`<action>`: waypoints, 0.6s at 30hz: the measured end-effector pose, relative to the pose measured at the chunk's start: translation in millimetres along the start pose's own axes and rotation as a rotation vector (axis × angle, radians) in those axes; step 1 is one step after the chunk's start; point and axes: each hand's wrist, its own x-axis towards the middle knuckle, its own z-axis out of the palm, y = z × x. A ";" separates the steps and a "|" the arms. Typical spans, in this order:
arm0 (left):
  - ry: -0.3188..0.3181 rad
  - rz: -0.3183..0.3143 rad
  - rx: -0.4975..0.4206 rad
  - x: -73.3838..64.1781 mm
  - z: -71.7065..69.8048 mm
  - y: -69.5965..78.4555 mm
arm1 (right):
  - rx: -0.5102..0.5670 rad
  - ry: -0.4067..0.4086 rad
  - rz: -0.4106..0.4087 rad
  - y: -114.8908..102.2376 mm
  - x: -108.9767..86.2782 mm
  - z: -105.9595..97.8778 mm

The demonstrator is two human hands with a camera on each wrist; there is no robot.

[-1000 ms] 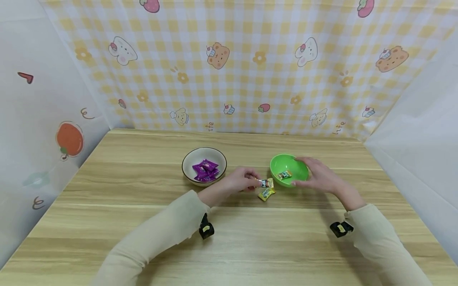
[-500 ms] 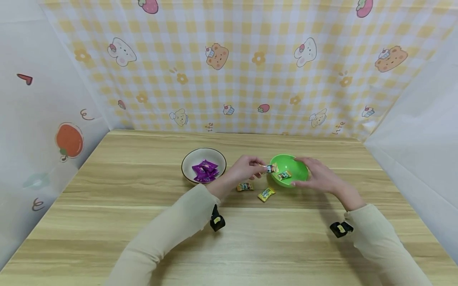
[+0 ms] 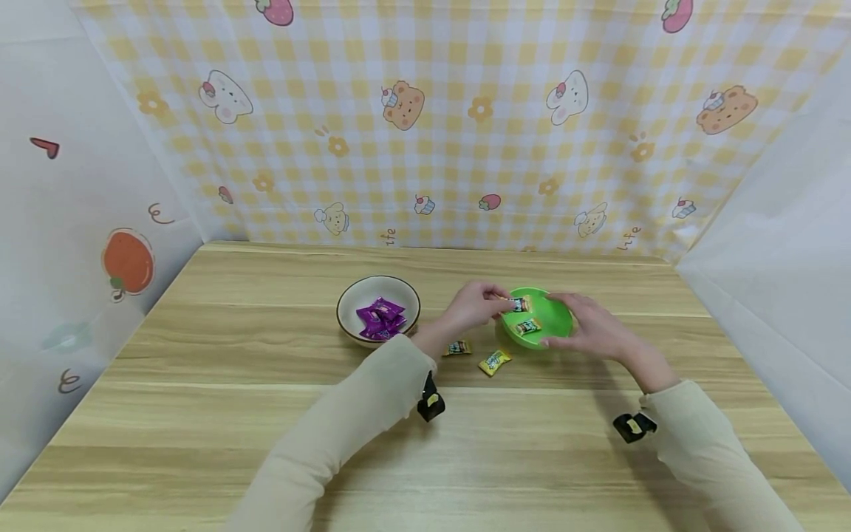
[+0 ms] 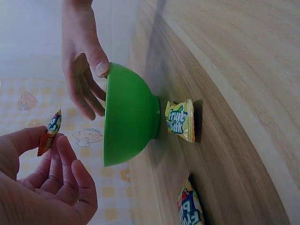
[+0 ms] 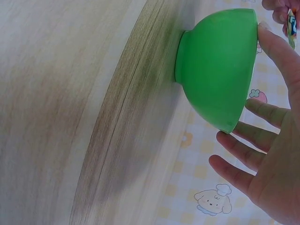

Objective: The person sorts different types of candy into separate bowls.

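My left hand (image 3: 475, 303) pinches a wrapped candy (image 3: 520, 304) between thumb and fingertips, over the left part of the green bowl (image 3: 555, 319). The left wrist view shows this candy above the rim level. Inside the bowl lies another wrapped candy (image 3: 530, 326). My right hand (image 3: 592, 325) holds the bowl at its right side, thumb on the near rim and fingers on the far rim (image 5: 225, 132). On the table in front of the bowl are a yellow Fruit-labelled candy (image 4: 180, 120) and a darker-labelled one (image 4: 190, 206).
To the left, a cream bowl (image 3: 346, 310) with a dark rim contains several purple-wrapped candies (image 3: 381, 318). The wooden table (image 3: 499, 458) meets a checked cloth (image 3: 452, 155) at the back.
My left hand has moved right and away from me, carrying the candy from beside the green bowl to over it. The darker-labelled candy on the table has come into view. The right hand stays put.
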 end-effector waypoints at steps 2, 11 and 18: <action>0.011 -0.001 -0.008 2.5 3.7 0.3 | 0.002 0.000 -0.001 -0.1 0.0 0.1; 0.037 0.002 -0.011 8.1 17.5 3.4 | 0.004 -0.006 -0.001 -1.0 -0.5 -0.2; 0.015 0.014 -0.019 5.4 22.5 4.8 | -0.006 -0.007 -0.006 -1.9 -0.7 -0.9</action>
